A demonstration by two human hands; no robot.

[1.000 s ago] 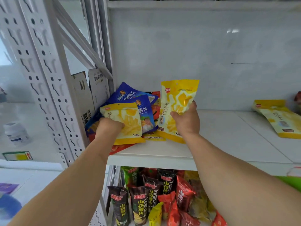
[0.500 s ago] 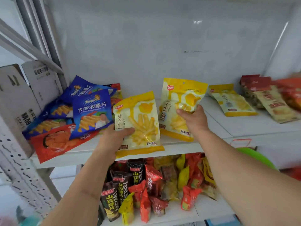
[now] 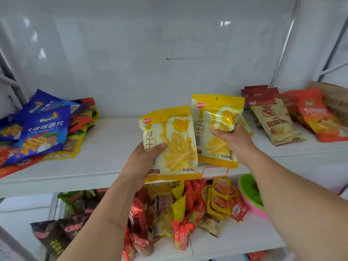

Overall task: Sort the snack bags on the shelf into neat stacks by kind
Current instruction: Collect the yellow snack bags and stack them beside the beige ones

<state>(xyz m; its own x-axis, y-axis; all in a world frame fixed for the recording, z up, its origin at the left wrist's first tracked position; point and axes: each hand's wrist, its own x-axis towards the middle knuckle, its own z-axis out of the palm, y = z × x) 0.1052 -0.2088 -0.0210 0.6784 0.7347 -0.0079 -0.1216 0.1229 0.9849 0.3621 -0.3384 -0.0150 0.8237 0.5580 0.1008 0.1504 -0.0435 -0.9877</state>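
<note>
My left hand [image 3: 143, 162] grips a yellow cheese-fry bag [image 3: 173, 144] in front of the shelf edge. Just to its right, my right hand [image 3: 235, 140] holds a second, matching yellow bag [image 3: 216, 113] upright over the white shelf [image 3: 113, 140]. A mixed heap with blue chip bags [image 3: 43, 129] on top of red and yellow ones lies at the shelf's left end. At the right end lie beige and dark red bags [image 3: 273, 121] and orange bags [image 3: 316, 115]. Another yellow bag is mostly hidden behind my right hand.
The lower shelf [image 3: 235, 240] carries a loose crowd of dark, red and yellow snack packs. A green and pink bowl [image 3: 248, 193] sits at its right. A cardboard box [image 3: 335, 98] stands at the upper shelf's far right.
Both hands have carried their yellow bags rightward from the left heap to the middle of the shelf. The view has swung right, bringing the right-end bags into sight.
</note>
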